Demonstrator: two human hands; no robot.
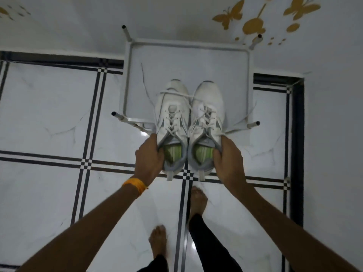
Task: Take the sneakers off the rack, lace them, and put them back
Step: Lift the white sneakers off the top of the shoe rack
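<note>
The floor [49, 114] is white marble-pattern tile divided by black-and-white checked border strips. It meets a white wall [176, 16] at the far side; gold butterfly decals [229, 15] sit on the wall toward the far right.

The rack [188, 61] is a white metal frame with a flat white top shelf. It stands against the wall, seen from directly above. Four upright tube ends with dark caps rise from its corners.

The two forearms reach forward from the near edge of the view. An orange band [135, 184] circles the left wrist. Two bare feet [198, 201] stand on the floor in front of the rack, below black trouser legs.

The left sneaker [172, 107] and the right sneaker [208, 103] are white with grey trim and green insoles. They are held side by side, touching along their inner sides, toes pointing toward the wall. The toes lie over the near half of the shelf; the heels overhang its near edge. Contact between soles and shelf cannot be determined.

The left hand [149, 156] is clenched on the outer collar of the left sneaker, with fingers curled inside the opening. The right hand [227, 158] grasps the outer collar of the right sneaker the same way.

White laces [176, 94] run through the eyelets of both sneakers. Loose ends trail over the shelf on both sides, and one strand crosses both toes.
</note>
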